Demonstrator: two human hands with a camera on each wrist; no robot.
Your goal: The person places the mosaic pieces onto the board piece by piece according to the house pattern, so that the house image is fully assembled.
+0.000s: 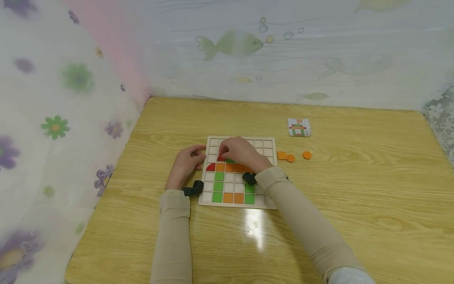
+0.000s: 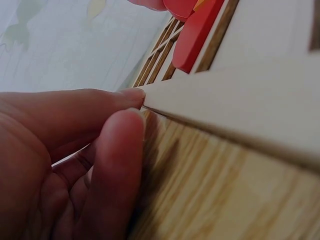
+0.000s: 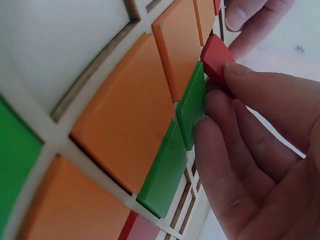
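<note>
A square grid board (image 1: 234,206) lies flat on the table, with green and orange square pieces in its cells. My right hand (image 1: 242,152) is over its upper part, pinching a red piece (image 3: 217,56) between thumb and fingers. That piece is tilted beside a green piece (image 3: 191,107), just above an orange row. Another red quarter-round piece (image 1: 211,167) sits at the row's left end. At the board's left edge, my left hand (image 1: 185,165) touches the rim with the index fingertip, thumb close by. My right hand and wrist hide some cells.
An orange square (image 1: 281,155) and two orange discs, one disc (image 1: 291,158) near the square and another disc (image 1: 307,155) farther right, lie right of the board. A small pattern card (image 1: 299,127) is behind them. The wooden table (image 1: 354,189) meets a patterned wall covering at the back.
</note>
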